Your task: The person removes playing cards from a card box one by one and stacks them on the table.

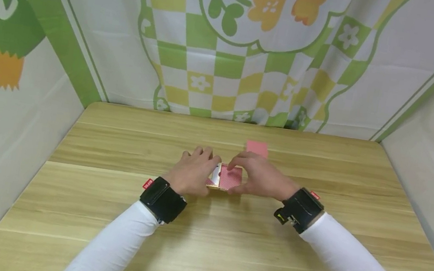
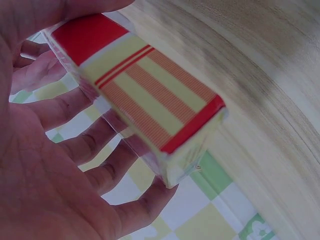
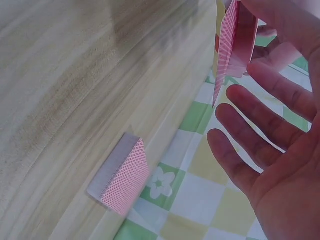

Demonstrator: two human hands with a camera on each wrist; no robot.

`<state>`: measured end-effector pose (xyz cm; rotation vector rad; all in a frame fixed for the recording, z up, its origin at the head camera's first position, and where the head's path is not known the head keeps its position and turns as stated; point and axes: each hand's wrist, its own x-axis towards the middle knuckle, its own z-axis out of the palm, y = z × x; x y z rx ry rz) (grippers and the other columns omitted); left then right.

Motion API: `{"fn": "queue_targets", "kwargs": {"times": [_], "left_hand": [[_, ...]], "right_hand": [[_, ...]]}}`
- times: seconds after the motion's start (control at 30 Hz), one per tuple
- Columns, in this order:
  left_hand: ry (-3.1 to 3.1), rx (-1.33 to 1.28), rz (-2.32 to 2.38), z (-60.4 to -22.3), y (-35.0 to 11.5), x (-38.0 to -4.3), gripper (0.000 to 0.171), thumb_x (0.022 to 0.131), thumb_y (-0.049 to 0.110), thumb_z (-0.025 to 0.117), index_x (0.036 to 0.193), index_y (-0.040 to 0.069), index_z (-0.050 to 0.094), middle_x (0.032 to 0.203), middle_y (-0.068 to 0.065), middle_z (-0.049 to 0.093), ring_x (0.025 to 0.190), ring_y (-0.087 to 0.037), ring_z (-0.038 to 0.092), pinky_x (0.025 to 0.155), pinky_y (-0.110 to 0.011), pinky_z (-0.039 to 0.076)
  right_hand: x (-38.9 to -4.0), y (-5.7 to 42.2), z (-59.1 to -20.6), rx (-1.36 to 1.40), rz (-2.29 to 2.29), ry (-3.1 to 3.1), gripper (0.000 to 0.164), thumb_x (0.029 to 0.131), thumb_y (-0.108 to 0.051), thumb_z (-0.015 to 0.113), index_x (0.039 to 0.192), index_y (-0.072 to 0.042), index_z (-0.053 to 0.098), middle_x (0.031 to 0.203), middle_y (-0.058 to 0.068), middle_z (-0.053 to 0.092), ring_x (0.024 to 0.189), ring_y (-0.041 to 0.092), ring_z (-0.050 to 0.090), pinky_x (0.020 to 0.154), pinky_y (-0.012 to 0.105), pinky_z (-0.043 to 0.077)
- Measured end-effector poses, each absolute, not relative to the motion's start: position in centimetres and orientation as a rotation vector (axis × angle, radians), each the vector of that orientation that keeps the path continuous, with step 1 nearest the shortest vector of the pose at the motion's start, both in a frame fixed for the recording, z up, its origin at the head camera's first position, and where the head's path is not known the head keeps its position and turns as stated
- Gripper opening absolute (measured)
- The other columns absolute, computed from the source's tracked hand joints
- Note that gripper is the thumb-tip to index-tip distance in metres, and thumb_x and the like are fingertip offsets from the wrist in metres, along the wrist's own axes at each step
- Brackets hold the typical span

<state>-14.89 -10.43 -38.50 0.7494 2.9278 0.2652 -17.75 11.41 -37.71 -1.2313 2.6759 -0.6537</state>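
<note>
A red and cream playing card box (image 2: 150, 95) is in my left hand (image 1: 194, 170), gripped between the thumb and the curled fingers. Stripes run along its visible side in the left wrist view. My right hand (image 1: 263, 176) pinches the box's right part with thumb and index finger, while its other fingers are spread in the right wrist view. A pink-patterned face (image 1: 230, 178) shows between the hands, beside a white strip; whether it is a card or box panel I cannot tell. Behind the right hand lies a deck of pink-backed cards (image 3: 126, 180).
Both hands work above a wooden table (image 1: 224, 250). A checked green, yellow and white curtain (image 1: 228, 66) hangs along the table's far edge, with pale cloth walls on the left and right. Black straps (image 1: 300, 210) sit on both wrists.
</note>
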Motion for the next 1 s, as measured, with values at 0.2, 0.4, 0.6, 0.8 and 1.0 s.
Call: {"fn": "queue_targets", "kwargs": {"times": [0.2,0.4,0.6,0.8,1.0], "left_hand": [[2.930,0.744,0.265,-38.6,-10.4,-14.9,0.072,0.068,0.017,0.088,0.133,0.009,0.059,0.120,-0.011,0.054,0.112,-0.032,0.048,0.092,-0.057,0.046],[2.935,0.745,0.258,-38.7,-10.4,-14.8,0.072,0.067,0.018,0.089,0.133,0.010,0.059,0.119,-0.011,0.054,0.111,-0.032,0.049,0.091,-0.057,0.046],[2.940,0.750,0.254,-38.6,-10.4,-14.8,0.072,0.067,0.019,0.089,0.132,0.009,0.060,0.118,-0.011,0.054,0.111,-0.032,0.048,0.090,-0.057,0.046],[2.935,0.738,0.245,-38.6,-10.4,-14.7,0.073,0.067,0.018,0.089,0.133,0.009,0.059,0.119,-0.010,0.053,0.111,-0.031,0.048,0.091,-0.057,0.046],[2.930,0.737,0.246,-38.5,-10.4,-14.7,0.073,0.068,0.018,0.088,0.134,0.008,0.058,0.119,-0.011,0.053,0.111,-0.031,0.048,0.090,-0.057,0.046]], "right_hand": [[-17.7,10.8,-37.9,-1.225,-0.622,2.691,0.050,0.070,-0.028,0.094,0.110,-0.008,0.072,0.110,0.002,0.065,0.102,0.018,0.061,0.089,0.035,0.051],[-17.6,10.4,-37.9,-1.190,-0.606,2.682,0.052,0.070,-0.028,0.094,0.112,-0.007,0.071,0.112,0.003,0.065,0.103,0.018,0.061,0.088,0.034,0.051],[-17.6,10.2,-37.8,-1.172,-0.624,2.664,0.052,0.071,-0.026,0.094,0.114,-0.006,0.071,0.111,0.004,0.065,0.100,0.019,0.061,0.084,0.033,0.051],[-17.6,10.1,-38.0,-1.149,-0.623,2.672,0.054,0.070,-0.026,0.094,0.116,-0.007,0.071,0.112,0.003,0.064,0.097,0.018,0.061,0.082,0.031,0.051],[-17.6,10.1,-38.0,-1.149,-0.631,2.675,0.053,0.071,-0.025,0.094,0.115,-0.007,0.071,0.110,0.004,0.065,0.095,0.019,0.060,0.081,0.032,0.051]]}}
